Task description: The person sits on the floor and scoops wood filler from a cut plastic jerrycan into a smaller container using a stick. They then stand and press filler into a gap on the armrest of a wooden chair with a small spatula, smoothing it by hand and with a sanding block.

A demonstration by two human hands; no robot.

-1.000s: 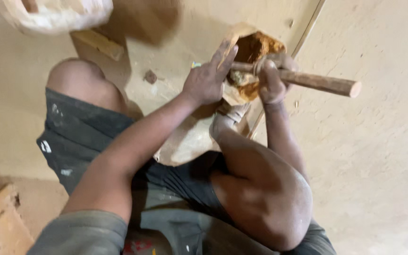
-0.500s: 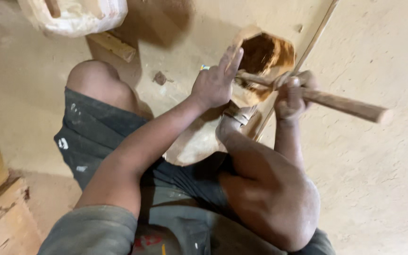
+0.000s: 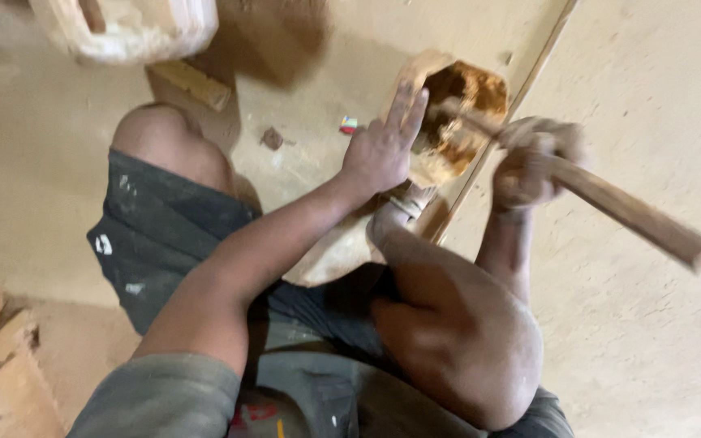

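The bowl (image 3: 448, 122) is steadied by spread left fingers (image 3: 403, 105); the tool (image 3: 610, 203) (blurred) is gripped tight, best kept clear of them.

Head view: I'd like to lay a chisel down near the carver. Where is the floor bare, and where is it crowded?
Bare floor lies right of the thin strip, beyond the tool handle. It is crowded around the hollowed wood block, where the left hand and right hand work.
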